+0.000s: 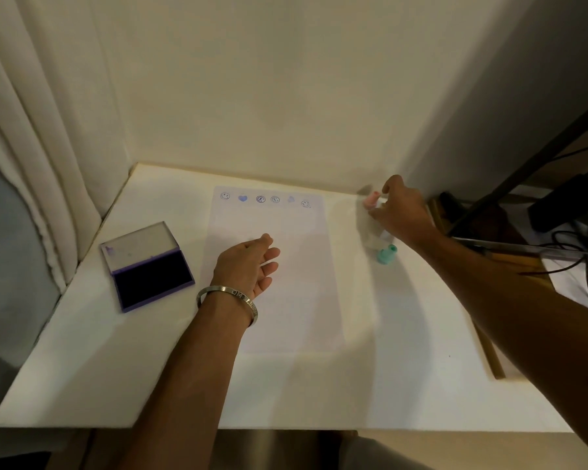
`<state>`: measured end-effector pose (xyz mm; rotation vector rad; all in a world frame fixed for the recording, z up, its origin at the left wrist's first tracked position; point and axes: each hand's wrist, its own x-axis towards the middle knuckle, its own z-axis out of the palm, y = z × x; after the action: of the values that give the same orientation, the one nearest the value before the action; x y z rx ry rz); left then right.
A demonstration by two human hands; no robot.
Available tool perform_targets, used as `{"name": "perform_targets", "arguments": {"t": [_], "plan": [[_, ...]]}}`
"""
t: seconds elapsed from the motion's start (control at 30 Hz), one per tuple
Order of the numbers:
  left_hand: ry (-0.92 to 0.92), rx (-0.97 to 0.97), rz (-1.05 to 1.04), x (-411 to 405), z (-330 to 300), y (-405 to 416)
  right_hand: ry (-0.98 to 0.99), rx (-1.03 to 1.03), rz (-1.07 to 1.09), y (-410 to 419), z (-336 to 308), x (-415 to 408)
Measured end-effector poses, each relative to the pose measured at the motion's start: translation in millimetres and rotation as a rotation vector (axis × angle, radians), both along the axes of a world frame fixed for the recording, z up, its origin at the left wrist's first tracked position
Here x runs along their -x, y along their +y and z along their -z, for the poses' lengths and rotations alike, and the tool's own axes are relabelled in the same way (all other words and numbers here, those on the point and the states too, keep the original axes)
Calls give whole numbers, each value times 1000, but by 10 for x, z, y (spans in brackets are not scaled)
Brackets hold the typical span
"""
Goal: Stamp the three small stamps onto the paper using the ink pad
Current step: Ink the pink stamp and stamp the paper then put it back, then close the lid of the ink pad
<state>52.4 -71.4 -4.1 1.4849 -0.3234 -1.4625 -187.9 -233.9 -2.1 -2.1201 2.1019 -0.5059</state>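
A white paper (pixel 286 300) lies in the middle of the table, with several blue stamp marks in a row along its far edge. My left hand (pixel 252 266) hovers over the paper with relaxed fingers and holds nothing. To the left sits an open purple ink pad (pixel 150 276). My right hand (pixel 398 208) is at the far right of the table and pinches a small pink stamp (pixel 370 200), which is blurred. A small teal stamp (pixel 386 254) lies on the table just in front of that hand. A third stamp is not clearly visible.
The white table (pixel 404 351) meets a cream wall at the back and a curtain (pixel 31 164) on the left. Beyond its right edge are a dark frame and black cables (pixel 574 239). A wooden strip (pixel 489 351) runs along the right side.
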Motion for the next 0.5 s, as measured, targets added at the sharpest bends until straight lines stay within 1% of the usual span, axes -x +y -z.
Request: {"name": "perform_targets", "arguments": {"t": [0.07, 0.13, 0.2, 0.27, 0.3, 0.43, 0.5], "plan": [[0, 2, 0, -10, 6, -1, -24, -39, 6, 38, -25, 14], [-2, 6, 3, -13, 11, 3, -1, -70, 27, 116, -71, 45], [1, 6, 6, -13, 10, 14, 89, -103, 39, 228, -147, 79], [0, 6, 9, -20, 9, 25, 221, -203, -20, 361, -231, 114], [-5, 5, 9, -26, 10, 32, 253, -264, -56, 432, -263, 132], [-9, 5, 9, -38, 4, 40, 155, -501, -94, 639, -298, 128], [-10, 4, 12, -26, 0, 37, 150, -533, -101, 630, -229, 105]]}}
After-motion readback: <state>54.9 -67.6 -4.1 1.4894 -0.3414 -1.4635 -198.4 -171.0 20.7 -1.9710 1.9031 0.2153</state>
